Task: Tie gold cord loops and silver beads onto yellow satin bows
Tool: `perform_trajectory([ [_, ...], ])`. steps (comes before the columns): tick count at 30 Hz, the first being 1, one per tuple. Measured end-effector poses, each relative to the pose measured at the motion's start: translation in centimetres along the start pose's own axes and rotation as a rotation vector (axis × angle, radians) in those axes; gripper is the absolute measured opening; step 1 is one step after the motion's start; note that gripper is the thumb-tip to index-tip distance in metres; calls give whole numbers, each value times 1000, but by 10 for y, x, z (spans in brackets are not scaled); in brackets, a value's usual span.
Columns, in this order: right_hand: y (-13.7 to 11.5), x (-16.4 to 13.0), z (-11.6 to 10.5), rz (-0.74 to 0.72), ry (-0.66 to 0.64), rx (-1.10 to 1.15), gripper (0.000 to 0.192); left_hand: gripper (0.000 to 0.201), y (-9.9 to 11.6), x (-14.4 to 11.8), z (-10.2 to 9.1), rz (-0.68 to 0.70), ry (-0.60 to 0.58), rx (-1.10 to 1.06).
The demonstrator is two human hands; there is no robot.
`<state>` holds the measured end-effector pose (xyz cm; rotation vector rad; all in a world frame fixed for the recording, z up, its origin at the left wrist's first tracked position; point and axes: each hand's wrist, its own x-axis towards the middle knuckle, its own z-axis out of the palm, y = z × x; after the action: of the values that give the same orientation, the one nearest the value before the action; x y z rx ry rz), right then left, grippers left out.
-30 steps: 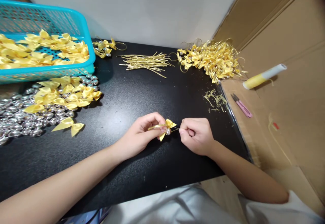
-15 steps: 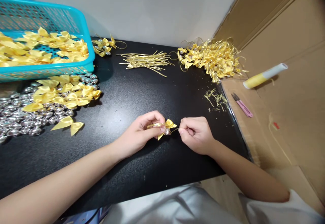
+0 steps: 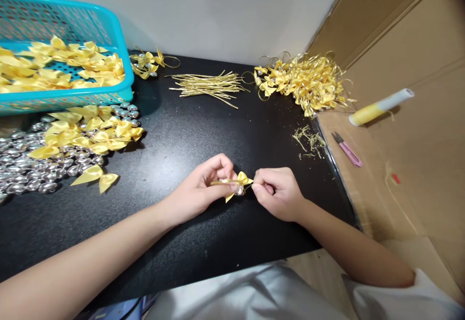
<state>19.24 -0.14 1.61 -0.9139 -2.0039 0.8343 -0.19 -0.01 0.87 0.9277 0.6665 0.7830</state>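
Between the thumb and fingers of my left hand [image 3: 209, 184] is a yellow ribbon bow [image 3: 243, 178] with a silver bead [image 3: 240, 190] at its middle and a gold cord beside it. My right hand [image 3: 278, 191] is closed close by on the right, its thumb and forefinger pinching the thin end of the gold cord. Both hands are just above the black table [image 3: 174, 266]. Part of the bow and cord is hidden behind my left fingers.
A turquoise basket [image 3: 125, 68] of yellow bows stands at left, above silver beads [image 3: 32, 165] and a loose bow [image 3: 96, 177]. Gold cords [image 3: 207, 87] lie at the back, finished bows [image 3: 305, 80] back right. Cord scraps [image 3: 308, 141] and pink snips [image 3: 347, 149] are at right.
My right hand has moved slightly left, nearer the bow. The gold cord by my left fingers has shifted and now crosses in front of the bow.
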Motion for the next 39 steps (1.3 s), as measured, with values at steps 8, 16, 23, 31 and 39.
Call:
perform_trajectory([
  [8, 1, 0, -2, 100, -30, 36, 18, 23, -2, -1, -2, 7, 8, 4],
  [16, 6, 0, 1, 69, 70, 12, 14, 20, -2, -2, -1, 23, 37, -12],
  [23, 8, -1, 1, 87, 79, 14, 15, 13, -2, -3, -3, 48, 48, -23],
  [31, 7, -1, 0, 196, 1, 42, 10, 12, -3, -2, -4, 39, 72, 2],
  [39, 7, 0, -1, 174, -50, 52, 11, 14, -1, -4, -2, 11, 79, 19],
])
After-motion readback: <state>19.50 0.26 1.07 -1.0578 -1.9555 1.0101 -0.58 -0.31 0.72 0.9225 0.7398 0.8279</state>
